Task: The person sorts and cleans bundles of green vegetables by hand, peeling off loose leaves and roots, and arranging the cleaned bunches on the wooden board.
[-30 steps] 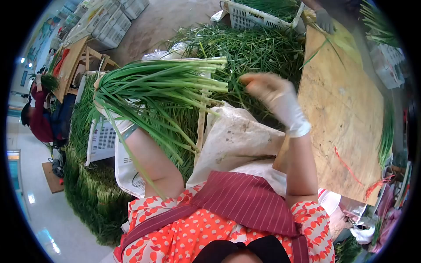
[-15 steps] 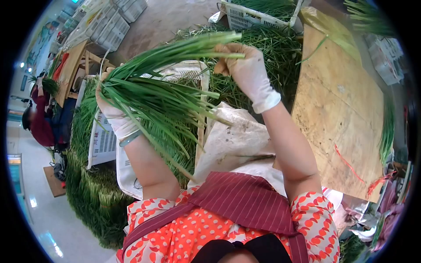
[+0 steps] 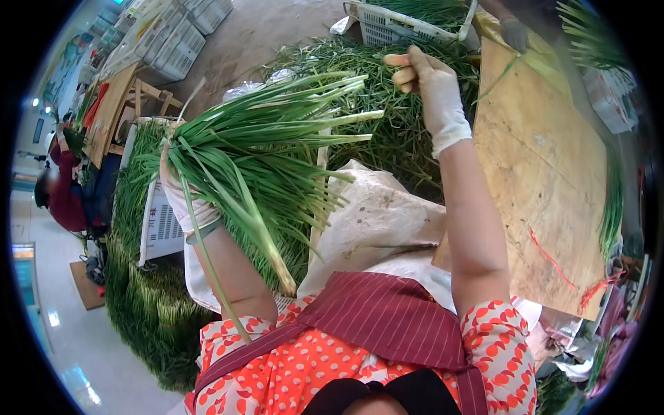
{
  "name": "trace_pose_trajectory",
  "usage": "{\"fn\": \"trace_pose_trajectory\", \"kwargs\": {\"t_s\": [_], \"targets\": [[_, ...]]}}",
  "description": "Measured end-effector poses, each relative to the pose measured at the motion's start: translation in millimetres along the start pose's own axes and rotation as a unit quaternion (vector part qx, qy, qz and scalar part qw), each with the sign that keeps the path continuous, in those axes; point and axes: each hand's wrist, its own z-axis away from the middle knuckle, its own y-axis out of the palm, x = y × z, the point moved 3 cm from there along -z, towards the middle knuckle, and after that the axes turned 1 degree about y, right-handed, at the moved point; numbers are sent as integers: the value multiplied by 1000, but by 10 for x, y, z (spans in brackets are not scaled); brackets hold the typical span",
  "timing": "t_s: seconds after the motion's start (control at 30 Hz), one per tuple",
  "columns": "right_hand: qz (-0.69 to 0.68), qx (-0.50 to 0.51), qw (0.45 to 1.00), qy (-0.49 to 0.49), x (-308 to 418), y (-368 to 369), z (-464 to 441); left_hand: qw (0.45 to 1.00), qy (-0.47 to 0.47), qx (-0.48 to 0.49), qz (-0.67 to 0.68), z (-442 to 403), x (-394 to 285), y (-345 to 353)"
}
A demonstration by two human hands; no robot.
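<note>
My left hand (image 3: 181, 190), in a stained pale glove, is closed round the leafy part of a bunch of garlic chives (image 3: 252, 155). The pale cut ends fan out to the right, and one thicker stalk hangs down towards my apron. One long thin leaf trails down over my left forearm. My right hand (image 3: 430, 77), gloved too, is raised to the right, apart from the bunch. Its fingers are curled and pressed together; whether anything small is between them cannot be seen. Behind it lies a heap of loose green leaves (image 3: 387, 90).
A white crate (image 3: 160, 221) full of greens stands at the left, above stacked chives (image 3: 162, 311). A wooden board (image 3: 532, 187) with red string lies right. Another crate (image 3: 401, 29) stands at the back. A co-worker's gloved hand (image 3: 514, 33) shows top right; another person (image 3: 68, 187) is far left.
My right hand has moved away from the stalk ends, up and to the right. The bunch has shifted, with a thick stalk now hanging down. A co-worker's gloved hand has appeared at top right.
</note>
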Motion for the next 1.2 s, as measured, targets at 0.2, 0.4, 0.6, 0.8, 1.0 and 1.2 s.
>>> {"fn": "trace_pose_trajectory", "kwargs": {"t_s": [0.2, 0.4, 0.6, 0.8, 1.0, 1.2], "targets": [[221, 69, 973, -8, -644, -182, 241, 977, 104, -20, -186, -73, 121, -181], [130, 150, 976, 91, -654, 584, 505, 957, 115, -8, -266, -100, 221, -118], [14, 265, 961, 80, -505, 1130, 644, 1000, 2, -5, 18, -134, 316, -121], [-320, 346, 880, -54, 155, 557, 620, 989, 63, -13, -136, -108, 358, -71], [140, 257, 956, -23, -224, 786, 608, 999, 26, -36, -13, 118, 224, 438], [469, 79, 879, -37, -75, 987, 525, 998, 40, 32, 38, 104, 148, 438]]}}
